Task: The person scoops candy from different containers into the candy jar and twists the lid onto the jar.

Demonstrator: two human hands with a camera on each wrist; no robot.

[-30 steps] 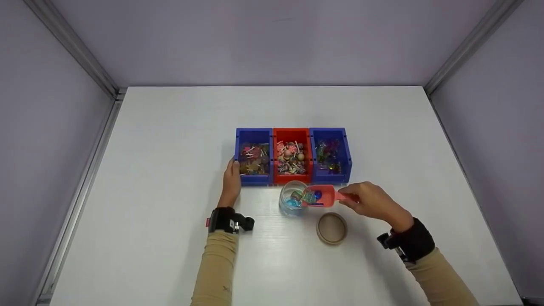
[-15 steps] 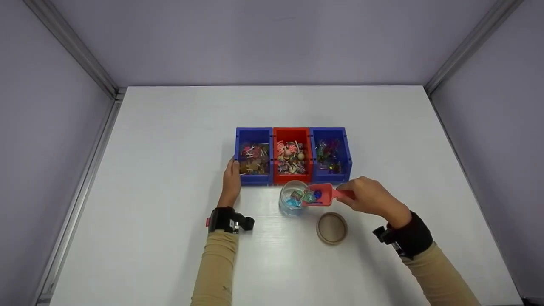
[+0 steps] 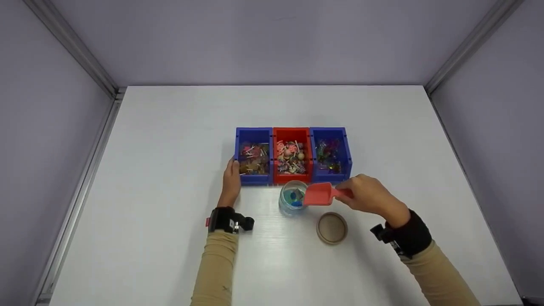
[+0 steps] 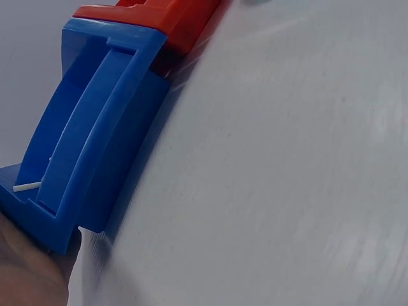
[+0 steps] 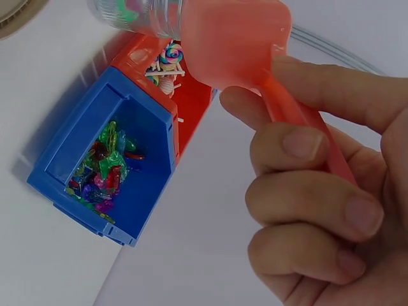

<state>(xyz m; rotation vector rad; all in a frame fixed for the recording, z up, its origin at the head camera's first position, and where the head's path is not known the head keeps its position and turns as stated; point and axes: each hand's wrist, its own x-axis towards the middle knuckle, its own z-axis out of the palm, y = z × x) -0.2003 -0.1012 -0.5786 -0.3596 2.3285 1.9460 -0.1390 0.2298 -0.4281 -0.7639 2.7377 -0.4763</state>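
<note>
My right hand [image 3: 369, 196] grips the handle of a pink-red scoop [image 3: 318, 194], its fingers curled round it in the right wrist view. The scoop is tilted over the mouth of a clear glass jar [image 3: 292, 208], and no pieces show in it in the head view. Colourful translucent pieces [image 3: 296, 196] lie inside the jar. My left hand [image 3: 230, 182] rests against the outer left side of the left blue bin [image 3: 255, 180]; in the left wrist view part of this hand is hidden by the bin's corner.
A red bin [image 3: 291, 178] with small lollipop-like pieces stands between the left blue bin and a right blue bin [image 3: 345, 172] holding shiny translucent pieces. A round brownish lid [image 3: 331, 228] lies on the white table [image 3: 148, 182] in front of the jar. Walls enclose the table.
The pieces in the scoop have dropped into the jar. My right hand has shifted slightly forward and left, tipping the scoop. My left hand has not moved.
</note>
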